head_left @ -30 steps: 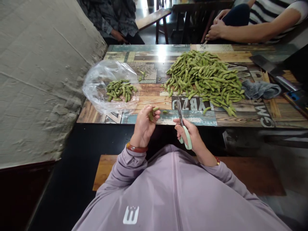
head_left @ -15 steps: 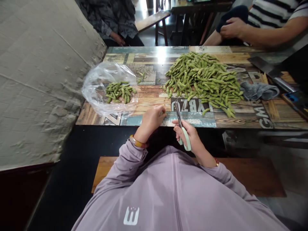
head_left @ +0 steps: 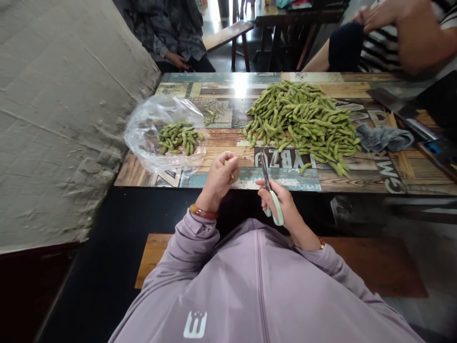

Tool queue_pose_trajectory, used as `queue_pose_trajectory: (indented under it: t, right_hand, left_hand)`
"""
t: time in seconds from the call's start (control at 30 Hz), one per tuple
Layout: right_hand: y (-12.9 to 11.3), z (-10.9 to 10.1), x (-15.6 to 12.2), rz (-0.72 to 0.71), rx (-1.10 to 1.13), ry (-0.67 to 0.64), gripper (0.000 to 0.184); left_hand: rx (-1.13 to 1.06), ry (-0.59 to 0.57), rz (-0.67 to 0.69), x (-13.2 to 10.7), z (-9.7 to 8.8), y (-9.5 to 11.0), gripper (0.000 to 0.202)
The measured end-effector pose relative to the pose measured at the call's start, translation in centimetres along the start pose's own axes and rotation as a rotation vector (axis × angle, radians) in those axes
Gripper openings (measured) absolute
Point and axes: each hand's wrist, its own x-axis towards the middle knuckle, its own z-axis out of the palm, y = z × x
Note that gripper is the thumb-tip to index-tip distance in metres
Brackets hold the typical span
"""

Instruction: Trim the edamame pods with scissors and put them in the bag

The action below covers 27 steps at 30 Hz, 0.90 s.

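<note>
My left hand (head_left: 222, 175) is closed above the table's near edge, with a green soybean pod (head_left: 232, 176) showing between its fingers. In my right hand (head_left: 282, 200) is a pair of scissors (head_left: 274, 207) with pale green handles, blades pointing away from me and nearly closed. Beyond the scissors lies a big heap of green soybean pods (head_left: 300, 116). To the left, a smaller pile of pods (head_left: 180, 138) rests on a clear plastic bag (head_left: 143, 138). Some cut bits (head_left: 212, 116) lie between the two piles.
A grey cloth (head_left: 384, 137) and a cleaver (head_left: 391, 102) lie on the right of the patterned table (head_left: 221, 151). A rough wall (head_left: 71, 95) borders the left side. Across the table sit two people, one in a dark patterned sleeve (head_left: 160, 47), the other in stripes (head_left: 380, 45).
My left hand has turned and shifted slightly left, bringing the pod into sight. My right hand stays in place with the scissors. The person in stripes has raised an arm.
</note>
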Motion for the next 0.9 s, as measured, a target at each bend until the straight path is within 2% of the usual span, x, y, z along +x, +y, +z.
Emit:
queue_pose_trajectory:
  t: [0.03,0.1,0.2,0.27,0.37,0.53,0.6,0.67,0.7,0.77,0.9]
  right_hand:
    - [0.1,0.0,0.0,0.002,0.007,-0.002,0.050]
    - [0.4,0.0,0.0,0.008,0.024,-0.006,0.050]
    - [0.6,0.0,-0.1,0.009,0.034,-0.009,0.049]
    - [0.5,0.0,-0.1,0.002,0.027,-0.012,0.049]
    - [0.2,0.0,-0.3,0.005,0.016,-0.023,0.049]
    - [0.0,0.0,-0.3,0.012,0.019,-0.022,0.048]
    - [-0.1,0.1,-0.2,0.008,0.023,-0.020,0.049]
    - [-0.1,0.1,-0.1,0.010,0.017,-0.016,0.050]
    - [-0.2,0.2,-0.1,0.016,0.011,-0.011,0.050]
    - [-0.4,0.4,0.0,0.034,0.002,0.002,0.051]
    - [-0.7,0.4,0.2,0.048,0.025,-0.006,0.052]
  left_hand:
    - [-0.158,-0.004,-0.040,-0.1,-0.2,0.1,0.022]
    - [-0.327,-0.037,-0.072,-0.3,-0.5,0.4,0.026]
    - [-0.348,-0.053,-0.084,-0.4,-1.2,1.2,0.030]
    - [-0.283,-0.025,-0.028,0.0,-2.2,2.1,0.032]
    - [-0.078,0.105,0.119,1.7,-4.9,3.5,0.032]
    - [0.541,0.511,0.418,6.3,-12.3,5.3,0.030]
    - [0.780,0.563,0.484,7.5,-14.7,5.7,0.025]
    - [0.888,0.592,0.529,7.8,-15.8,5.6,0.021]
    - [0.900,0.595,0.545,7.6,-15.6,5.5,0.020]
    - [0.862,0.555,0.551,6.8,-14.1,4.7,0.018]
    - [0.755,0.278,0.500,4.7,-8.0,2.6,0.021]
